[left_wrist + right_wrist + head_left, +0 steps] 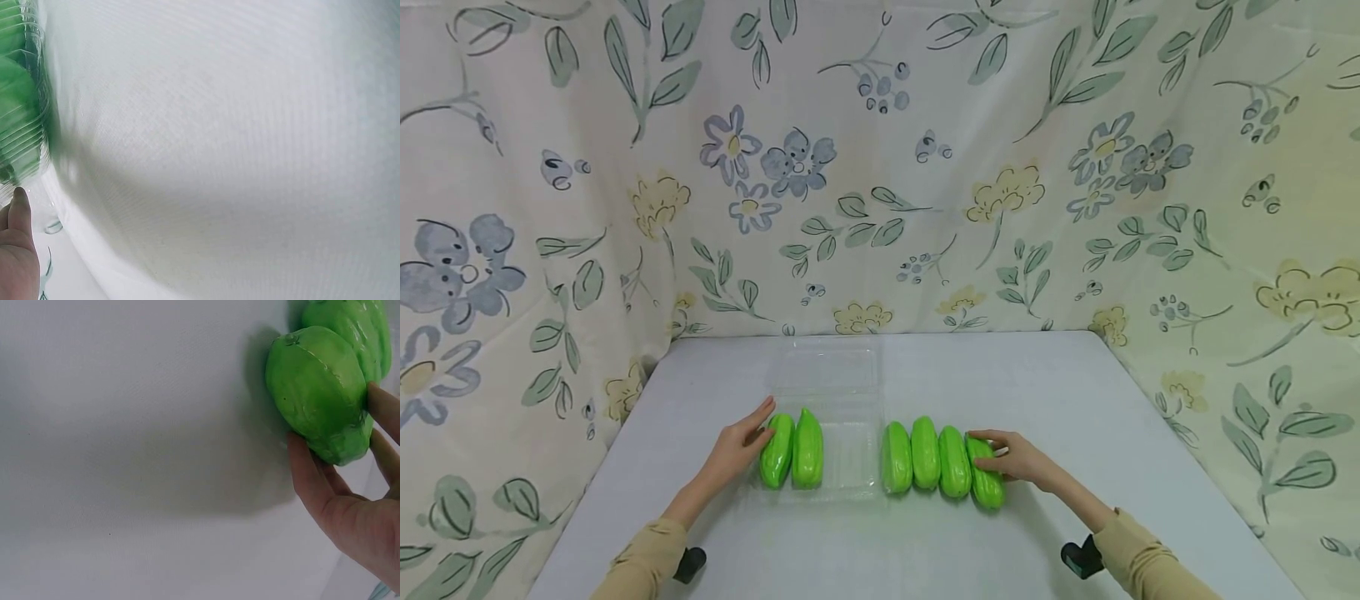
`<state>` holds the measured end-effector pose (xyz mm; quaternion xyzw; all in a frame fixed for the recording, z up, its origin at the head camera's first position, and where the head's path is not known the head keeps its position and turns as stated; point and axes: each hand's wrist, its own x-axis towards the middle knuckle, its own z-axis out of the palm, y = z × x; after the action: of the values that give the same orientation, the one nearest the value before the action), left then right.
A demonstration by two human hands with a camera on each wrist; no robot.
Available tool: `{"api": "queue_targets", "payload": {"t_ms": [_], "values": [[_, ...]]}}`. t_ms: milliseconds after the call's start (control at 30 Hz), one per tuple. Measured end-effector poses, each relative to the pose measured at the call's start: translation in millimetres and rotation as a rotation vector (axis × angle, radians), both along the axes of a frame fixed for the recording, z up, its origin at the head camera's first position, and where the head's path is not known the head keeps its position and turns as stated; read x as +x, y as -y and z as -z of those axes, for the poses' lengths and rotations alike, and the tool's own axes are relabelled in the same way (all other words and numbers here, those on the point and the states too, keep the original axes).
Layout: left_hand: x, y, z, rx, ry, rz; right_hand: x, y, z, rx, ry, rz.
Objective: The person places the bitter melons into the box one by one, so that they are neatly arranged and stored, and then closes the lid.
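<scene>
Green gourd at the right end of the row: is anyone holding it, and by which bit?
Yes, the right hand holds that green gourd by its sides, on the half farther from the person.

A hand could pass freely over the tabletop (1000,375) toward its far right corner and right edge, or in from the near side between the forearms. The clear tray (853,450) has room in its right part; two green vegetables (807,454) fill the left. Its open lid (826,368) blocks the way toward the far edge. Four more vegetables (954,463), packed side by side, bar the tray's right side, with the right hand (1021,460) on the outermost; the left hand (736,448) obstructs the tray's left side.
</scene>
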<state>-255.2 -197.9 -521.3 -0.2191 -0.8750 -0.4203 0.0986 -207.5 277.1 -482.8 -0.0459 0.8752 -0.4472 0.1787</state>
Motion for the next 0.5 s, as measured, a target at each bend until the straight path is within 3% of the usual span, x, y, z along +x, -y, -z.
{"api": "queue_targets", "payload": {"t_ms": [500], "values": [[0.9, 0.4, -0.8, -0.001, 0.002, -0.001, 0.0, 0.2, 0.0, 0.008, 0.008, 0.001]]}}
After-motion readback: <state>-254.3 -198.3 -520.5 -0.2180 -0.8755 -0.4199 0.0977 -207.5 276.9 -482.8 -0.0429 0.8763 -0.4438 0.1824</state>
